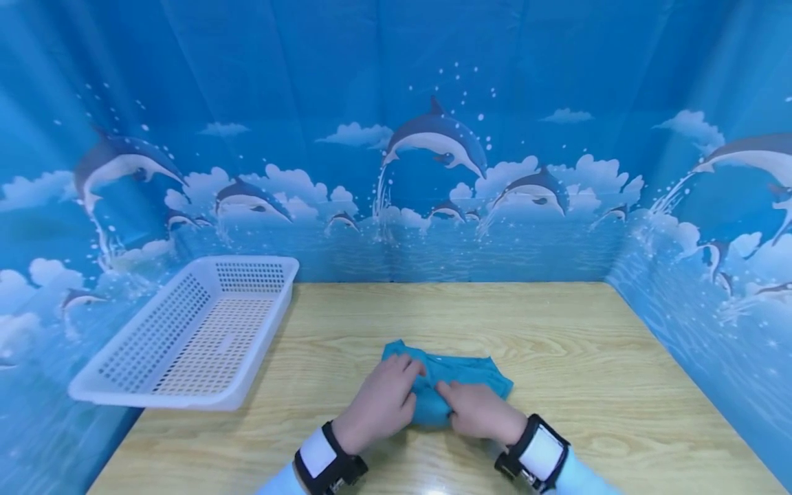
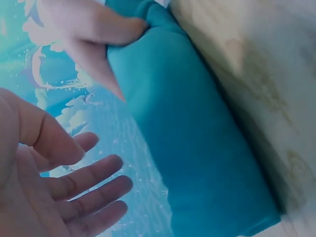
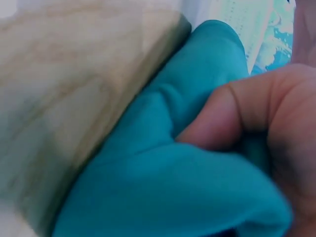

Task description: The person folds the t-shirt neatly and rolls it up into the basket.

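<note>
A teal cloth (image 1: 470, 371), folded into a thick bundle, lies on the wooden table in front of me. My right hand (image 1: 482, 410) pinches its near side; in the right wrist view the thumb (image 3: 217, 123) presses into a crease of the fabric. My left hand (image 1: 382, 397) hovers over the left part of the bundle. The left wrist view shows that hand's fingers (image 2: 98, 177) loosely extended, with a gap between them and the cloth (image 2: 168, 113). The cloth's smooth rolled side faces that camera.
A white perforated plastic basket (image 1: 260, 350) stands at the table's left side. Blue curtains (image 1: 346, 62) printed with dolphins and clouds enclose the back and both sides of the wooden table (image 1: 575, 330).
</note>
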Available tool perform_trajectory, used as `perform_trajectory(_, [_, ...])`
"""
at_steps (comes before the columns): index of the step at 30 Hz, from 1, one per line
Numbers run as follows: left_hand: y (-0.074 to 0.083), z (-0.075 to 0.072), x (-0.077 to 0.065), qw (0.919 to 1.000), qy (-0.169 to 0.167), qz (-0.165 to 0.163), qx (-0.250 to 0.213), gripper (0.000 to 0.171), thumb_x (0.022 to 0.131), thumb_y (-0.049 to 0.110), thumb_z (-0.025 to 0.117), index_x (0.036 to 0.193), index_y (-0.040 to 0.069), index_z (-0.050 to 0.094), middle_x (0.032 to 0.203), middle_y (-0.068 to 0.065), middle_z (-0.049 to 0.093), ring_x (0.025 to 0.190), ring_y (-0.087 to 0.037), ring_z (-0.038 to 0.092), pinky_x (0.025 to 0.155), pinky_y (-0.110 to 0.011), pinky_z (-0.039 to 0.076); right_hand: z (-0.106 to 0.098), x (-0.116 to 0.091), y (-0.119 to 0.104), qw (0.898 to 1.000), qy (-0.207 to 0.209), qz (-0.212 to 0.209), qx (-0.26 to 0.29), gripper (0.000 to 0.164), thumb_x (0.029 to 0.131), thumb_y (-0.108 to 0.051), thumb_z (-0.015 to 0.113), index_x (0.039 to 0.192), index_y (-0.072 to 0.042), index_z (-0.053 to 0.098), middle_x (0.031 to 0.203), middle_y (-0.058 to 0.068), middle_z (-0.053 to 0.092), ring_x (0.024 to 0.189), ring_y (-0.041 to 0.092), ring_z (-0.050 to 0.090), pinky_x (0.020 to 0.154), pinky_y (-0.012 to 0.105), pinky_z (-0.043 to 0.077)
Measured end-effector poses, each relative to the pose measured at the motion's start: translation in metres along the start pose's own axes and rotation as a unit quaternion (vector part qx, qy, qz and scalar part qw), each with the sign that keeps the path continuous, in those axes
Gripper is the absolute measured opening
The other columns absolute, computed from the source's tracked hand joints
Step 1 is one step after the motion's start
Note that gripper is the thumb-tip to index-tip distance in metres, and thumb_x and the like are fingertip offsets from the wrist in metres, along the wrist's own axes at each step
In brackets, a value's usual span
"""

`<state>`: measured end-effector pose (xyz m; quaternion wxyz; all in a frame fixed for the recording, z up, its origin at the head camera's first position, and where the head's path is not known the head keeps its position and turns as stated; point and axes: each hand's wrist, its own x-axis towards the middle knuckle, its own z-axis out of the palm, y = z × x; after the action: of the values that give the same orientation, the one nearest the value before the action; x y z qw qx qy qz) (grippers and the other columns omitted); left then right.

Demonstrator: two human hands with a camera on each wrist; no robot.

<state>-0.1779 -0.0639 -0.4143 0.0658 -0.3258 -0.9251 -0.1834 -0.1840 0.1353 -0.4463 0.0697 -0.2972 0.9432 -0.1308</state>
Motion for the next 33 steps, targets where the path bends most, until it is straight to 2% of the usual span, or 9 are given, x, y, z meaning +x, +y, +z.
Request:
perform_trajectory(4, [0.004,0.001,-0.005,0.9988,0.014,0.030,0.037,0.033,0.084,0.006,0.054,0.117,0.012,0.058,0.111,-0.001,0.057,0.099,-0.014,0.051,0.087,-0.031,0.046,-0.004,0.006,0.008,0.995,-0.050,0.035,0.077,0.053,0.081,-0.006,0.054,0.134,0.001,0.049,0.109,0.009,0.065,0.083,0.013,0.054,0.072,0.031,0.048])
perform_trajectory(8, [0.006,0.004,-0.009,0.9934,0.036,0.071,0.083,0.041,0.082,0.007,0.055,0.123,0.012,0.055,0.118,-0.003,0.055,0.109,-0.018,0.051,0.097,-0.036,0.044,-0.008,0.010,0.016,0.978,-0.093,0.073,0.171,0.060,0.079,-0.004,0.049,0.138,0.005,0.044,0.135,0.015,0.053,0.090,0.018,0.054,0.076,0.031,0.045])
perform_trajectory(13, [0.005,0.014,-0.014,0.9846,0.051,0.106,0.129,0.049,0.080,0.009,0.058,0.129,0.012,0.051,0.126,-0.008,0.052,0.117,-0.023,0.048,0.102,-0.042,0.041,-0.009,0.014,0.025,0.956,-0.114,0.071,0.262,0.061,0.066,0.000,0.049,0.126,0.003,0.055,0.100,0.009,0.059,0.058,0.016,0.037,0.052,0.025,0.034])
perform_trajectory(17, [0.003,0.022,-0.019,0.9822,0.026,0.117,0.144,0.059,0.079,0.011,0.064,0.136,0.013,0.046,0.135,-0.012,0.046,0.126,-0.027,0.043,0.105,-0.048,0.038,-0.007,0.014,0.035,0.928,-0.133,0.068,0.340,0.023,0.062,-0.001,0.050,0.082,-0.007,0.059,0.072,0.001,0.045,0.057,0.014,0.033,0.052,0.024,0.029])
perform_trajectory(20, [0.001,0.027,-0.022,0.9808,-0.008,0.121,0.153,0.068,0.080,0.014,0.068,0.142,0.016,0.040,0.141,-0.015,0.042,0.132,-0.029,0.039,0.106,-0.052,0.036,-0.007,0.012,0.042,0.906,-0.156,0.077,0.386,0.011,0.061,-0.002,0.050,0.064,-0.012,0.045,0.066,-0.003,0.040,0.058,0.013,0.035,0.055,0.023,0.030])
perform_trajectory(23, [-0.002,0.034,-0.023,0.9797,-0.032,0.117,0.160,0.075,0.082,0.018,0.071,0.147,0.020,0.033,0.145,-0.016,0.039,0.133,-0.032,0.039,0.104,-0.055,0.037,-0.008,0.010,0.045,0.888,-0.190,0.081,0.411,0.012,0.061,-0.001,0.049,0.071,-0.009,0.050,0.072,-0.002,0.046,0.065,0.014,0.041,0.061,0.023,0.033])
perform_trajectory(26, [-0.006,0.040,-0.021,0.9794,-0.046,0.102,0.168,0.079,0.084,0.017,0.070,0.150,0.023,0.026,0.144,-0.017,0.038,0.131,-0.033,0.041,0.103,-0.057,0.039,-0.010,0.008,0.044,0.887,-0.214,0.089,0.400,0.044,0.063,-0.002,0.051,0.106,-0.001,0.060,0.106,0.003,0.057,0.094,0.018,0.049,0.084,0.031,0.039])
perform_trajectory(29, [-0.009,0.045,-0.018,0.9753,-0.046,0.096,0.193,0.083,0.081,0.016,0.073,0.149,0.024,0.027,0.134,-0.014,0.045,0.122,-0.029,0.047,0.100,-0.053,0.042,-0.012,0.004,0.040,0.894,-0.221,0.111,0.373,0.074,0.065,-0.005,0.054,0.138,-0.004,0.045,0.140,0.008,0.044,0.121,0.024,0.039,0.107,0.045,0.029])
perform_trajectory(33, [-0.010,0.048,-0.012,0.9632,-0.025,0.111,0.243,0.077,0.075,0.019,0.077,0.140,0.020,0.037,0.110,-0.005,0.052,0.100,-0.019,0.051,0.087,-0.037,0.048,-0.016,-0.004,0.033,0.912,-0.200,0.134,0.331,0.077,0.067,-0.010,0.058,0.142,-0.006,0.042,0.143,0.010,0.042,0.124,0.026,0.039,0.108,0.054,0.027])
